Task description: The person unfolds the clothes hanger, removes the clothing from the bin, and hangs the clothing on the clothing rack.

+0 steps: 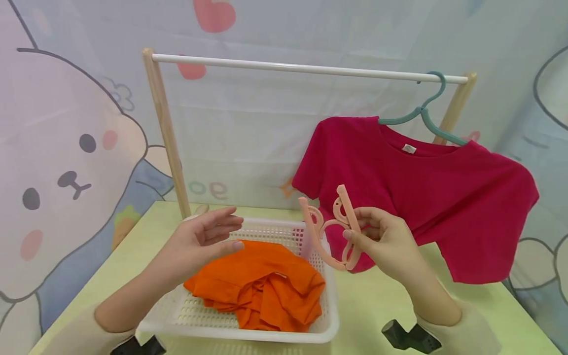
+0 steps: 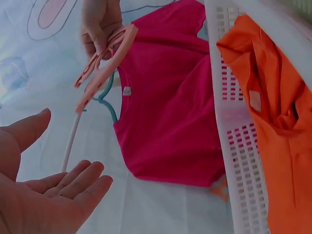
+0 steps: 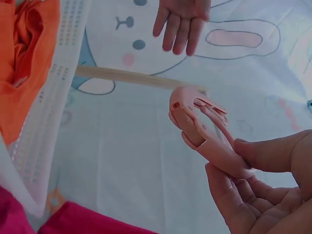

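Note:
My right hand [image 1: 388, 244] pinches a pink folding hanger [image 1: 350, 212] between thumb and fingers, to the right of the basket. The hanger's arms point upward in a narrow V, and its hook is hard to make out. With fingers spread and nothing in them, my left hand [image 1: 199, 241] hovers above the basket's left side. An orange garment [image 1: 266, 281] lies bunched in the white plastic basket [image 1: 239, 335]. Behind my right hand, a magenta T-shirt [image 1: 364, 162] hangs from a teal hanger [image 1: 428, 118]; it also shows in the left wrist view.
A white rail [image 1: 288, 68] on wooden posts [image 1: 164, 118] stands at the back, with the teal hanger hooked near its right end. Beneath everything is a pale yellow-green tabletop [image 1: 364, 305]. A cartoon-printed cloth [image 1: 248, 123] covers the background.

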Available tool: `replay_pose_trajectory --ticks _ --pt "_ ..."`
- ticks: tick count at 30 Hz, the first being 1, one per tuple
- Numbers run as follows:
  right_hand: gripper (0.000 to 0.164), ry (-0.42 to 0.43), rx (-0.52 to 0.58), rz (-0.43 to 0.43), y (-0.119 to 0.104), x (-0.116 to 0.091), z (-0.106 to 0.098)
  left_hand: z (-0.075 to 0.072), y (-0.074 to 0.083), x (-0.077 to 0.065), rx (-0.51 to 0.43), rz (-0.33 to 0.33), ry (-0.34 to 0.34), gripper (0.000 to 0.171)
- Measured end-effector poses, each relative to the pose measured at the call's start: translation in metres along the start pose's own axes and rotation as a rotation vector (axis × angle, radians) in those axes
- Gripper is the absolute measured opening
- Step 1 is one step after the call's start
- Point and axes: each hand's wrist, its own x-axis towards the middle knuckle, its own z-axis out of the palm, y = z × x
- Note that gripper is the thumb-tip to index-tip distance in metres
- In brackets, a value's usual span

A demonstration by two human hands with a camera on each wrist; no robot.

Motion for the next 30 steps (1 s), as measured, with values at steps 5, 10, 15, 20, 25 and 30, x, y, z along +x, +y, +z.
replay_pose_trajectory --ticks 5,10,15,20,25,30 --pt "0.032 0.003 0.065 -0.042 -0.005 0.000 0.013 0.025 0.004 0.021 -0.128 -0.022 -0.052 0.065" --pt "0.031 -0.015 0.114 -0.101 -0.004 -0.001 0.023 0.041 0.006 0.034 -0.174 -0.024 -0.107 0.060" --pt "0.029 -0.011 0.153 -0.155 -0.002 0.000 0.032 0.054 0.006 0.043 -0.246 -0.005 -0.180 0.048" --pt "0.029 -0.022 0.172 -0.165 -0.001 -0.002 0.040 0.066 0.005 0.047 -0.310 -0.023 -0.198 0.024" --pt "0.029 -0.028 0.189 -0.185 0.002 -0.003 0.046 0.072 0.004 0.050 -0.307 -0.032 -0.191 0.017" --pt "0.029 -0.037 0.188 -0.167 0.008 -0.002 0.049 0.072 0.004 0.053 -0.292 -0.040 -0.199 0.017"
